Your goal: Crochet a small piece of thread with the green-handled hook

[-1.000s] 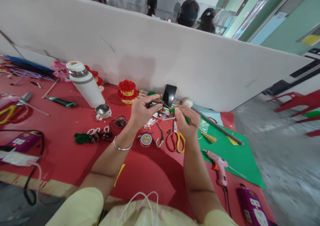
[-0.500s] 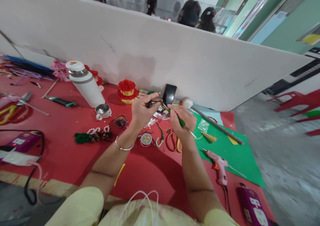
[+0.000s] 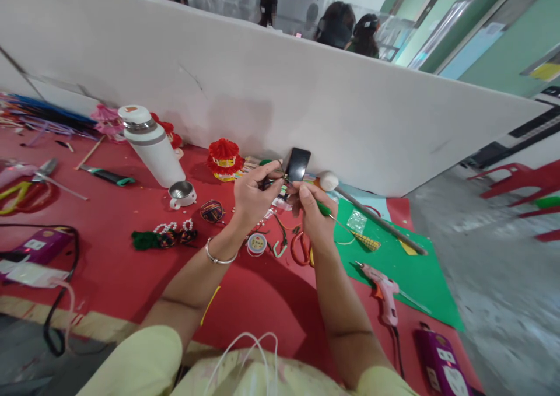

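I see L hand (image 3: 251, 195) pinching dark yarn (image 3: 265, 183), R hand (image 3: 318, 212) pinching a green-handled crochet hook (image 3: 324, 209); yarn prob. slips off if L grip slackens.

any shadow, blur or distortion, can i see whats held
Head view: shadow dims the red table under the arms; head view: dark piece in the left hand is too small to tell, green handle in the right hand shows; head view: white flask leans, probably wide-angle stretch.
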`<action>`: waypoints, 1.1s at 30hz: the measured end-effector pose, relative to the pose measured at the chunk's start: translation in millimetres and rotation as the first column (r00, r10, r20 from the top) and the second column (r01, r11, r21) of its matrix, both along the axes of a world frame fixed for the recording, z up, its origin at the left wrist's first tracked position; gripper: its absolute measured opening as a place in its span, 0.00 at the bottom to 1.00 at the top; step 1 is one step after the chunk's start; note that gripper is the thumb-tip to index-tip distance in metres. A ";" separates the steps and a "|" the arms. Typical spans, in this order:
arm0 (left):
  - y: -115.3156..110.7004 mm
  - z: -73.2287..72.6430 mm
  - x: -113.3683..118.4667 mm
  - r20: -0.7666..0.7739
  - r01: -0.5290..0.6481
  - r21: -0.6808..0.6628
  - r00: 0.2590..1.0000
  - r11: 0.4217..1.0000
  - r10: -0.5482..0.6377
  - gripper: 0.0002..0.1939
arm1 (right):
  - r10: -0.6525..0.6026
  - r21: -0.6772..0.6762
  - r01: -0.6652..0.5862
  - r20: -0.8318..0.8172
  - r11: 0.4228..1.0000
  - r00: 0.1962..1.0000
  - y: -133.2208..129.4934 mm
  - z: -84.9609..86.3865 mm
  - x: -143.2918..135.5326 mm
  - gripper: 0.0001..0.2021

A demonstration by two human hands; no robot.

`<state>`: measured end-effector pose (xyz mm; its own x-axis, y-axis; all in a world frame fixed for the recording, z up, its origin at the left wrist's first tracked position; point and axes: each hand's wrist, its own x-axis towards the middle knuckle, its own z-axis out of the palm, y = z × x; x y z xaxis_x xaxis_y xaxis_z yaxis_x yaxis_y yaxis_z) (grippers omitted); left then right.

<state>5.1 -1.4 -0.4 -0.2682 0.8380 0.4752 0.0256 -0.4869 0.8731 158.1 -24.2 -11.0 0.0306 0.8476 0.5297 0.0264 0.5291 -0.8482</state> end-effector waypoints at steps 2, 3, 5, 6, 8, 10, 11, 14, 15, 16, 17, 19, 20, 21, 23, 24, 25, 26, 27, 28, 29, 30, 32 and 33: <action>0.1 -0.1 0.6 0.002 0.001 0.012 1.000 1.000 -0.001 0.18 | 0.025 -0.070 -0.032 -0.092 0.997 0.995 1.5 -1.6 -2.1 0.13; 0.7 -0.7 0.9 0.010 0.016 -0.001 1.000 1.000 -0.016 0.18 | 0.034 -0.085 -0.044 -0.116 0.995 0.993 2.2 -2.1 -2.8 0.14; 2.1 -2.4 1.3 0.030 0.051 -0.042 0.998 0.998 -0.050 0.20 | 0.037 -0.101 -0.051 -0.132 0.994 0.990 2.9 -1.9 -2.6 0.14; 2.6 -3.2 1.3 0.028 0.059 -0.053 0.998 0.997 -0.057 0.20 | 0.031 -0.100 -0.042 -0.113 0.994 0.993 2.9 -1.2 -1.6 0.14; 2.9 -4.2 1.4 -0.015 0.027 -0.028 0.999 0.999 -0.028 0.19 | -0.006 -0.056 0.005 -0.008 0.998 1.000 2.2 1.4 1.3 0.14; 2.1 -4.7 1.4 -0.099 -0.051 0.053 0.993 0.997 0.056 0.17 | -0.064 0.061 0.056 0.140 0.997 0.988 1.1 4.4 3.8 0.12; 1.4 -4.8 1.4 -0.142 -0.088 0.106 0.985 0.991 0.103 0.17 | -0.096 0.136 0.068 0.208 0.988 0.973 0.5 5.5 4.4 0.11; 0.0 -5.3 1.4 -0.222 -0.152 0.232 0.953 0.961 0.205 0.16 | -0.185 0.324 0.072 0.333 0.943 0.925 -0.7 6.2 2.8 0.09; -0.2 -5.5 1.3 -0.237 -0.163 0.251 0.945 0.954 0.224 0.16 | -0.201 0.357 0.069 0.350 0.932 0.915 -1.0 5.7 1.7 0.09; -0.2 -5.7 1.1 -0.246 -0.172 0.258 0.940 0.951 0.237 0.16 | -0.207 0.368 0.068 0.353 0.927 0.912 -1.2 5.0 0.7 0.09; -0.1 -5.8 0.9 -0.250 -0.177 0.250 0.938 0.952 0.240 0.17 | -0.198 0.356 0.067 0.347 0.932 0.917 -1.3 4.3 0.0 0.09; 0.0 -5.6 0.5 -0.235 -0.171 0.201 0.947 0.965 0.217 0.17 | -0.137 0.255 0.062 0.290 0.965 0.947 -0.9 2.4 -0.5 0.10; 0.0 -5.2 0.5 -0.220 -0.157 0.164 0.957 0.974 0.191 0.17 | -0.095 0.172 0.056 0.227 0.983 0.969 -0.2 1.2 -0.5 0.10; -0.2 -4.7 0.7 -0.202 -0.138 0.124 0.966 0.983 0.162 0.17 | -0.055 0.079 0.044 0.146 0.996 0.988 0.9 -0.1 -0.6 0.11; -0.7 -3.4 1.3 -0.163 -0.107 0.062 0.980 0.992 0.115 0.18 | -0.002 -0.082 0.000 -0.024 0.997 1.000 3.7 -3.1 -1.4 0.14; -0.9 -2.7 1.7 -0.145 -0.094 0.042 0.984 0.995 0.100 0.19 | 0.010 -0.131 -0.021 -0.088 0.991 0.996 5.0 -4.4 -2.1 0.14; -1.1 -2.1 2.0 -0.128 -0.085 0.026 0.988 0.996 0.088 0.19 | 0.015 -0.158 -0.035 -0.126 0.987 0.992 5.9 -5.1 -2.8 0.15; -1.2 -1.6 2.2 -0.114 -0.078 0.016 0.990 0.997 0.079 0.19 | 0.016 -0.163 -0.039 -0.139 0.986 0.990 6.1 -5.2 -3.4 0.15; -1.3 -1.3 2.3 -0.105 -0.072 0.011 0.992 0.997 0.073 0.20 | 0.014 -0.149 -0.033 -0.126 0.988 0.992 5.7 -4.4 -3.6 0.14; -1.2 -1.2 2.3 -0.102 -0.073 0.017 0.992 0.997 0.075 0.19 | 0.003 -0.117 -0.014 -0.092 0.993 0.996 4.7 -2.9 -3.5 0.14; -1.1 -1.4 2.2 -0.104 -0.085 0.036 0.991 0.996 0.088 0.19 | -0.014 -0.070 0.012 -0.038 0.997 0.999 3.1 -0.7 -3.0 0.13; -0.9 -1.9 2.1 -0.110 -0.103 0.070 0.988 0.992 0.111 0.18 | -0.036 -0.015 0.037 0.028 0.999 0.999 1.4 1.7 -2.1 0.12; -0.1 -3.4 1.9 -0.125 -0.143 0.147 0.979 0.979 0.162 0.16 | -0.082 0.084 0.070 0.147 0.994 0.986 -1.5 5.7 -0.2 0.11; 0.4 -4.3 1.9 -0.123 -0.153 0.173 0.977 0.973 0.176 0.15 | -0.096 0.113 0.077 0.173 0.991 0.980 -2.3 6.7 0.6 0.11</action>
<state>7.0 -1.1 -4.7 -0.3193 0.6967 0.6424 0.2304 -0.6004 0.7658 158.8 -26.5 -4.3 -0.0009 0.7850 0.6195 0.2214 0.6043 -0.7654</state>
